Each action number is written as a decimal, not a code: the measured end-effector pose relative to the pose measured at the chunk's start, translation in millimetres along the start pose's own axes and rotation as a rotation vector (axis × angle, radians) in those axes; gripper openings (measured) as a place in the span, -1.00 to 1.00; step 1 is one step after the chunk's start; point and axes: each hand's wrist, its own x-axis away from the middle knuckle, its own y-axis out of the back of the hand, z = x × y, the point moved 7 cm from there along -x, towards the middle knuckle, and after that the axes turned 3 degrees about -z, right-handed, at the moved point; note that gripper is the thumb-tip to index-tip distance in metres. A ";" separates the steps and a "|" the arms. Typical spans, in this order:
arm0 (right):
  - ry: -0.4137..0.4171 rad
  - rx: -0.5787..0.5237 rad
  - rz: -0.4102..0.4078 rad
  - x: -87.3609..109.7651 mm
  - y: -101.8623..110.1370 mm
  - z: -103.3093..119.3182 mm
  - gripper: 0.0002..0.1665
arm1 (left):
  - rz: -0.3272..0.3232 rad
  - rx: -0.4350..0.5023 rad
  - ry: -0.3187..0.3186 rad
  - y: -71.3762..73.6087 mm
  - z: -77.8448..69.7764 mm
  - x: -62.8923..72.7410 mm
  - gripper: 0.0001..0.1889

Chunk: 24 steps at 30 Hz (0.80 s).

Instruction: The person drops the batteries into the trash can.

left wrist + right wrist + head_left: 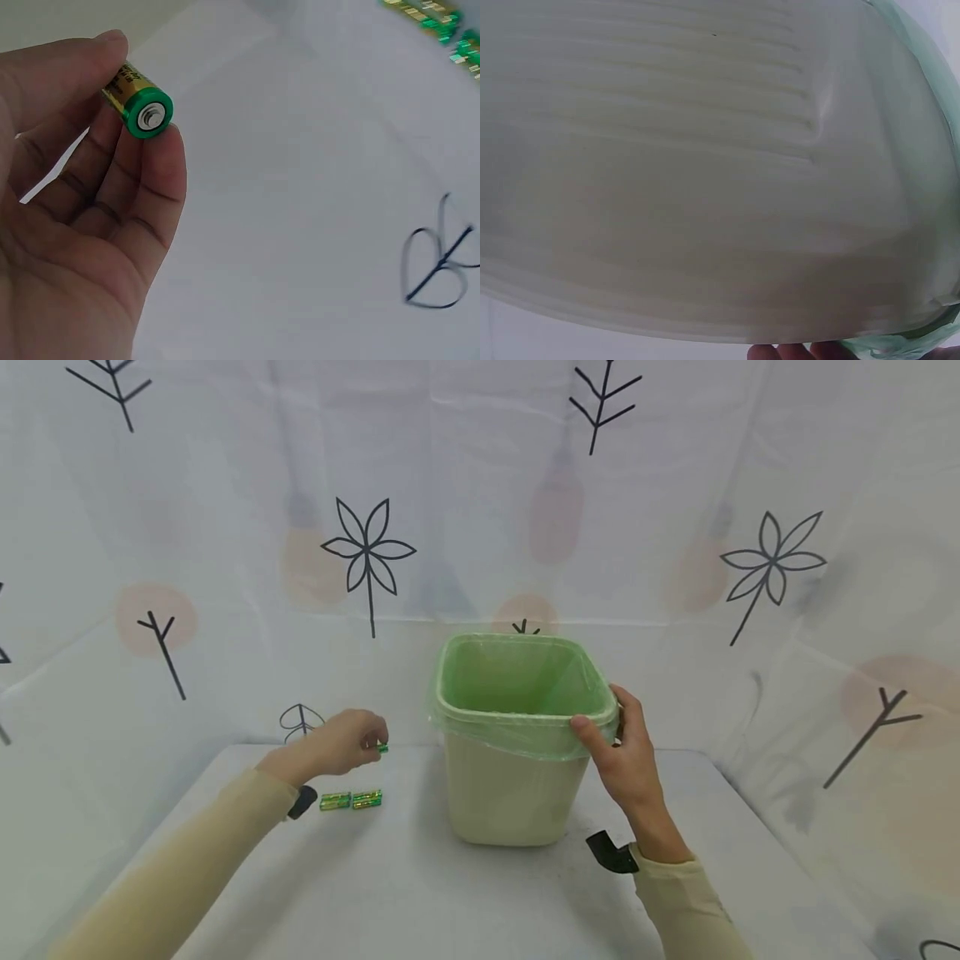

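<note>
Between thumb and fingertips, my left hand (337, 745) pinches a green and gold battery (139, 103), its metal button end facing the camera in the left wrist view. That hand is over the table, left of a pale trash bin (510, 802). A thin green bag (517, 739) lines the bin and folds down over its rim. My right hand (630, 768) grips the bin's rim at the right front corner, thumb at the front and fingers round the side. The bin's ribbed wall (705, 202) fills most of the right wrist view, with a few fingertips at its lower edge.
More green and gold batteries (367, 799) lie side by side on the white table (360, 893), below the left hand in the head view. Behind the table hangs a white cloth (465, 468) printed with leaves and flowers.
</note>
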 end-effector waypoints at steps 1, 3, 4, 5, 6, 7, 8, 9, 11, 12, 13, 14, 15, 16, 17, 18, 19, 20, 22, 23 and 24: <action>0.000 0.001 0.000 0.0 -0.1 0.0 -0.18 | -0.010 -0.007 -0.006 7.8 -5.5 -3.8 -0.82; -0.002 0.001 -0.001 0.1 0.0 0.2 -0.18 | -0.028 -0.023 -0.029 23.6 -17.2 -12.1 -0.81; -0.002 0.002 -0.001 0.1 0.0 0.2 -0.18 | -0.036 -0.029 -0.043 31.6 -23.6 -16.5 -0.81; -0.003 0.001 -0.001 0.2 0.3 0.5 -0.18 | -0.043 -0.033 -0.057 39.5 -29.9 -20.7 -0.81; -0.004 -0.001 -0.002 0.3 0.5 0.7 -0.18 | -0.051 -0.037 -0.072 46.7 -35.8 -25.0 -0.81; -0.006 0.000 -0.003 0.4 0.7 0.9 -0.18 | -0.060 -0.041 -0.088 53.8 -41.8 -29.0 -0.82; -0.007 0.002 -0.003 0.4 0.6 0.9 -0.18 | -0.069 -0.045 -0.104 60.1 -47.4 -33.0 -0.82; -0.007 0.004 -0.003 0.4 0.7 1.1 -0.18 | -0.079 -0.047 -0.120 66.2 -52.9 -36.7 -0.83; -0.010 0.004 -0.005 0.2 0.7 0.9 -0.18 | -0.099 -0.052 -0.151 77.1 -62.9 -43.6 -0.84; -0.011 0.005 -0.005 0.0 0.4 0.9 -0.17 | -0.108 -0.053 -0.163 81.7 -67.3 -46.8 -0.84; -0.011 0.007 -0.005 -0.4 0.0 0.3 -0.17 | -0.118 -0.051 -0.174 86.1 -71.8 -49.9 -0.85; -0.012 0.006 -0.005 -0.6 -0.2 0.2 -0.17 | -0.126 -0.049 -0.185 89.9 -75.6 -53.1 -0.85; -0.013 0.005 -0.004 -0.5 -0.3 0.3 -0.18 | -0.135 -0.048 -0.195 93.3 -79.3 -56.3 -0.86; -0.014 0.004 -0.004 -0.5 -0.5 0.2 -0.18 | -0.141 -0.048 -0.206 96.0 -83.0 -59.3 -0.87; -0.015 0.004 -0.002 -0.6 -0.7 0.1 -0.17 | -0.143 -0.045 -0.208 98.2 -86.3 -62.6 -0.87; -0.015 0.005 -0.001 -0.6 -0.7 0.0 -0.17 | -0.146 -0.045 -0.214 100.2 -89.8 -65.9 -0.87; -0.015 0.006 -0.003 -0.6 -0.4 -0.2 -0.18 | -0.149 -0.046 -0.218 101.5 -93.1 -69.4 -0.87; -0.015 0.007 -0.005 -0.4 0.0 0.0 -0.18 | -0.149 -0.046 -0.219 102.3 -96.5 -72.7 -0.87; -0.015 0.010 -0.007 -0.3 0.6 -0.5 -0.18 | -0.146 -0.042 -0.227 102.6 -104.4 -79.4 -0.87; -0.016 0.010 -0.008 -0.2 1.0 -0.7 -0.18 | -0.142 -0.039 -0.227 102.1 -108.1 -82.8 -0.87; -0.016 0.010 -0.009 0.0 1.3 -0.8 -0.18 | -0.139 -0.035 -0.231 101.3 -112.4 -86.1 -0.87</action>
